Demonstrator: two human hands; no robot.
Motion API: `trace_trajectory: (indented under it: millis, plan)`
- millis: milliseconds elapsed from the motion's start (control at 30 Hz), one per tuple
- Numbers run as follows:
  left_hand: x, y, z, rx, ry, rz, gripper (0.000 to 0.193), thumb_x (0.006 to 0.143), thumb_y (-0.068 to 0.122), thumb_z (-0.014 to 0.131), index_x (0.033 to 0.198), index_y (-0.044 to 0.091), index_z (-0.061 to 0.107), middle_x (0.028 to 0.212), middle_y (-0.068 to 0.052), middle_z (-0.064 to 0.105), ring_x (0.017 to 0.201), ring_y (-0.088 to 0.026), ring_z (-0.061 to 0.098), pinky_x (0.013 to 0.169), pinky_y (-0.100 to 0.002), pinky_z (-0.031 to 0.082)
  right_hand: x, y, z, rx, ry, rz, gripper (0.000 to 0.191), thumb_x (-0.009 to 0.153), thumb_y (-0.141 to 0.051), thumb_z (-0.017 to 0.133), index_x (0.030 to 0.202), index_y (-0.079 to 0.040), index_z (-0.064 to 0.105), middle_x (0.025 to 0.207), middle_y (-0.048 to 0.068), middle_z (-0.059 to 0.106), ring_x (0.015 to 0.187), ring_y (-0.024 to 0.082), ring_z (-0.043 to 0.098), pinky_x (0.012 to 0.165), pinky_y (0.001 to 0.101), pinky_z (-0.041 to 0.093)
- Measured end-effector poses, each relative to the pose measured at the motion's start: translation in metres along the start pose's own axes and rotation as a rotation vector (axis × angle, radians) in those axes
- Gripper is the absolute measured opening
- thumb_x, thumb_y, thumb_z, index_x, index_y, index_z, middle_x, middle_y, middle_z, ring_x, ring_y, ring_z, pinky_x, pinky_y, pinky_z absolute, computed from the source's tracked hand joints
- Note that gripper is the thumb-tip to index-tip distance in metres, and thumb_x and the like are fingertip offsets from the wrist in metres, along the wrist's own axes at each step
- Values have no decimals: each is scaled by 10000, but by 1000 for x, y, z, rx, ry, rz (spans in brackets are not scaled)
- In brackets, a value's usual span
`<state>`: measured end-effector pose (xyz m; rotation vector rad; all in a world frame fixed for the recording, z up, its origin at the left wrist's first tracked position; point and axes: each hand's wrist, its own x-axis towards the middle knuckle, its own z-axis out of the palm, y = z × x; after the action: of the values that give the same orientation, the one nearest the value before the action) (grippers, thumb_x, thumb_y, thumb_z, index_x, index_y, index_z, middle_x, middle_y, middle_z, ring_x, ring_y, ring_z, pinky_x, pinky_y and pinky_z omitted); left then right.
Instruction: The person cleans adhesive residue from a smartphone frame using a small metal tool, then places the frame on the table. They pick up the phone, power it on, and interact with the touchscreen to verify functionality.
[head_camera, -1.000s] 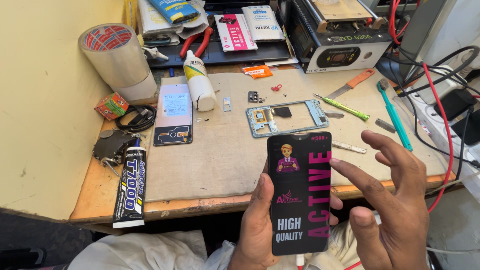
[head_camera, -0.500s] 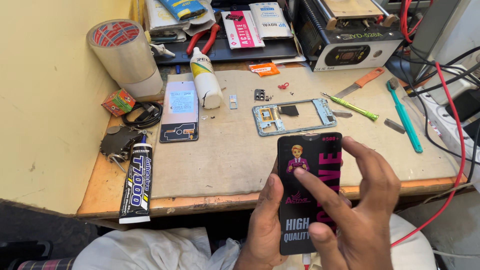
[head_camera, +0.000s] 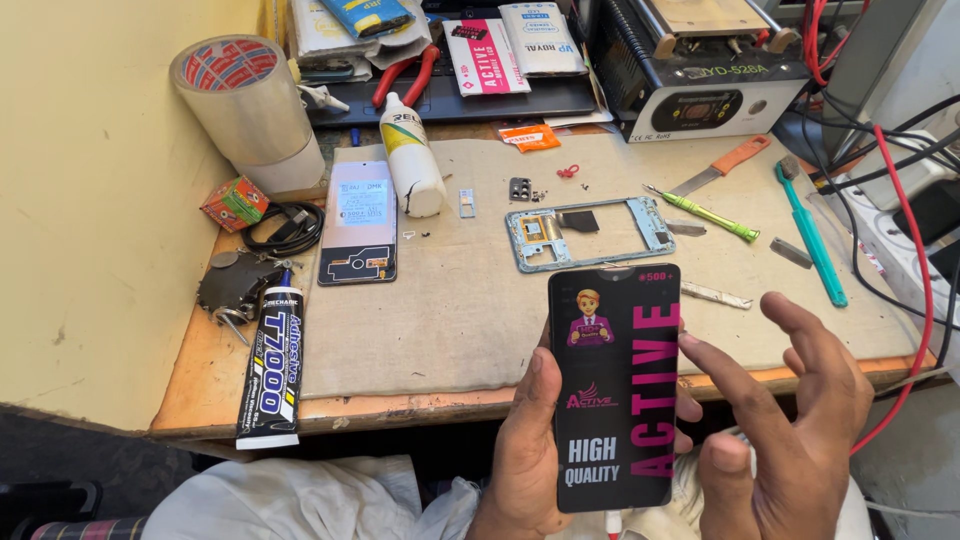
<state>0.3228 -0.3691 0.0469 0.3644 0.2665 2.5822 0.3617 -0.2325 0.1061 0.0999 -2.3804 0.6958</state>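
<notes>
My left hand (head_camera: 525, 450) has its grip around a black phone screen panel (head_camera: 615, 385), upright above the bench (head_camera: 400, 330) edge; my right hand (head_camera: 790, 430) hovers released, fingertip at its side. A slack hold could drop it.

Left hand (head_camera: 525, 450) gripping black phone screen (head_camera: 615, 385) upright, right hand (head_camera: 790, 430) open beside it, fingers (head_camera: 720, 375) touching its edge, above cluttered desk (head_camera: 450, 330)

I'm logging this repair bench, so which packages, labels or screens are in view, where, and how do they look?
Phone screen panel: held upright in the left hand, black with pink film.
Adhesive tube: bench front left, black, blue lettering.
Flat packets: back centre, pink and white.
White bottle: back left, yellow label.
Small box: left edge, red-green.
</notes>
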Motion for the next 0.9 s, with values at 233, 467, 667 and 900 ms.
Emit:
trace_trajectory:
  millis: [233, 467, 667, 900]
  plan:
    - [-2, -2, -6, -117, -151, -25, 759, 1170, 623, 384, 1520, -50, 394, 1284, -270, 634, 1126, -309, 683, 1020, -404, 608, -7, -1, 1, 23, -22, -8, 608, 1070, -616, 339, 1266, -174, 708, 1561, 208, 415, 1500, 341, 324, 1227, 527, 318]
    - [-2, -4, -3, -99, -5, 51, 631, 1132, 489, 376, 1572, 36, 380, 1344, -209, 618, 1148, -270, 694, 940, -375, 615, -9, -18, 13, 38, -29, -103, 577, 1072, -602, 336, 1264, -216, 720, 1545, 222, 396, 1483, 371, 303, 1245, 539, 247]
    - [-2, 0, 0, -28, 106, 87, 594, 1097, 448, 425, 1537, 50, 406, 1317, -155, 631, 1150, -206, 685, 955, -348, 607, -7, -16, 14, 13, -18, -57, 599, 1054, -622, 332, 1276, -218, 714, 1562, 208, 404, 1494, 355, 317, 1236, 520, 284]
    - [1, 1, -1, -59, 121, 75, 605, 1078, 444, 437, 1543, 57, 420, 1296, -153, 644, 1137, -201, 690, 948, -348, 608, 0, -18, 17, 25, 49, -90, 578, 1084, -627, 336, 1273, -209, 688, 1519, 233, 385, 1452, 367, 298, 1198, 526, 278]
